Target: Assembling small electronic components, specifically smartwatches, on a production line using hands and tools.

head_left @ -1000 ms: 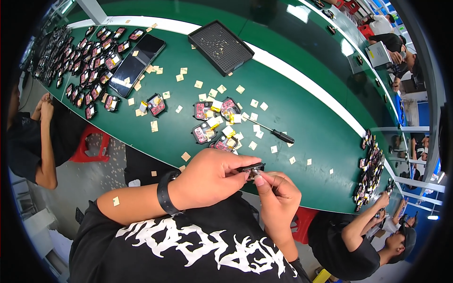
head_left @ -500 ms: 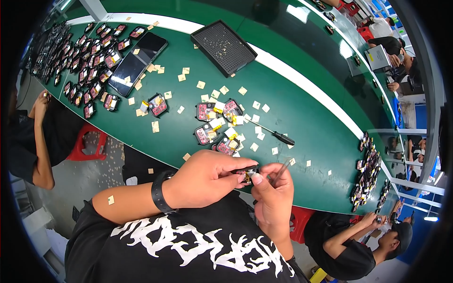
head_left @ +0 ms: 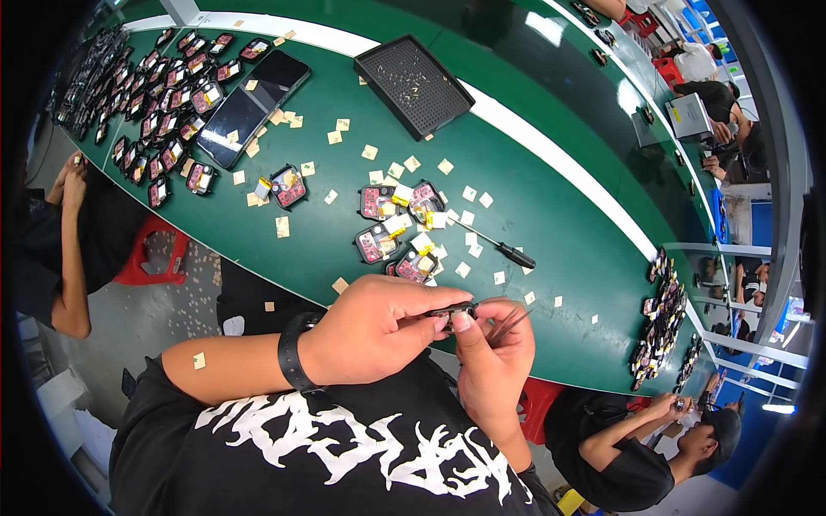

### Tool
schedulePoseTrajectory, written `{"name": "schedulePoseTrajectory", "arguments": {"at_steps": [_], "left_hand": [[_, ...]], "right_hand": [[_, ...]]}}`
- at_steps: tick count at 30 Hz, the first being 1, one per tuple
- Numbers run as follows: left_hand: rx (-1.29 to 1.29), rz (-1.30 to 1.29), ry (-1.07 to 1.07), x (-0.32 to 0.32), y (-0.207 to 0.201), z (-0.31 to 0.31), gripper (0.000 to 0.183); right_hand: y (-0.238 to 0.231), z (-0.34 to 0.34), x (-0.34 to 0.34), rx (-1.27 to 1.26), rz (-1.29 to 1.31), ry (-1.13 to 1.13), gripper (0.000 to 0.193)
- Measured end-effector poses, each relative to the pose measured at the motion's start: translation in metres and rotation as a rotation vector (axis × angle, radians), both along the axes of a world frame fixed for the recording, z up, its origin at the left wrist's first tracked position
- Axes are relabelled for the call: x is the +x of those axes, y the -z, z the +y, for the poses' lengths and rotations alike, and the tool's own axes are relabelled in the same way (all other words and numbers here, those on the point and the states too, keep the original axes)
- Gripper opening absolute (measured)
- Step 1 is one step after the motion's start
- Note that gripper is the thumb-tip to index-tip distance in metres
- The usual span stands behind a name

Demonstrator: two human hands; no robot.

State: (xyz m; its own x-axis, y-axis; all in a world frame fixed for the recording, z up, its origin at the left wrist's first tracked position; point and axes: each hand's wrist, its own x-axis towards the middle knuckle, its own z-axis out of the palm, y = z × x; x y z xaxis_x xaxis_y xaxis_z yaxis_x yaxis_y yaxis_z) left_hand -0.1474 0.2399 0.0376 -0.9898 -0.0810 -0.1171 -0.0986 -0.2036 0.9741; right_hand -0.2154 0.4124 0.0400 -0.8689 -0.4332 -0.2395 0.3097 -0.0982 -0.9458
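Close in front of my chest, my left hand (head_left: 370,331) grips a small black device casing (head_left: 449,311) between thumb and fingers. My right hand (head_left: 495,348) is closed, its thumb pressing on the casing's right end. Tweezers (head_left: 514,316), thin and grey, stick out from between the right fingers; their tips are hidden. Most of the casing's inside is covered by my fingers. Just beyond my hands lie several open black casings (head_left: 377,244) with pink-red circuit boards, and yellow-and-silver battery packs (head_left: 422,243) beside or on them.
A black-handled screwdriver (head_left: 516,254) lies right of the casings. Small cream square stickers (head_left: 369,152) are scattered about. Farther off are a black perforated tray (head_left: 413,86), a black phone (head_left: 255,107) and piles of casings (head_left: 658,322) at both sides. Co-workers sit left and right.
The view has shifted slightly. My right thumb has moved a little over the casing, which now appears tilted more edge-on. Both hands keep their hold.
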Motion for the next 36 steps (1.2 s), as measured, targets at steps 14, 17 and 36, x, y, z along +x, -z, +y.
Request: {"name": "schedulePoseTrajectory", "arguments": {"at_steps": [14,17,36], "left_hand": [[-0.088,-0.11,0.141,-0.003,-0.026,-0.018,0.033],[-0.181,0.026,0.166,-0.001,-0.026,-0.025,0.033],[-0.003,-0.013,0.26,0.013,-0.032,-0.057,0.056]], "right_hand": [[-0.022,0.005,-0.01,-0.038,-0.301,-0.163,0.02],[-0.024,0.005,-0.01,-0.051,-0.338,-0.234,0.021],[-0.029,0.002,-0.006,0.249,0.417,-0.123,0.02]]}}
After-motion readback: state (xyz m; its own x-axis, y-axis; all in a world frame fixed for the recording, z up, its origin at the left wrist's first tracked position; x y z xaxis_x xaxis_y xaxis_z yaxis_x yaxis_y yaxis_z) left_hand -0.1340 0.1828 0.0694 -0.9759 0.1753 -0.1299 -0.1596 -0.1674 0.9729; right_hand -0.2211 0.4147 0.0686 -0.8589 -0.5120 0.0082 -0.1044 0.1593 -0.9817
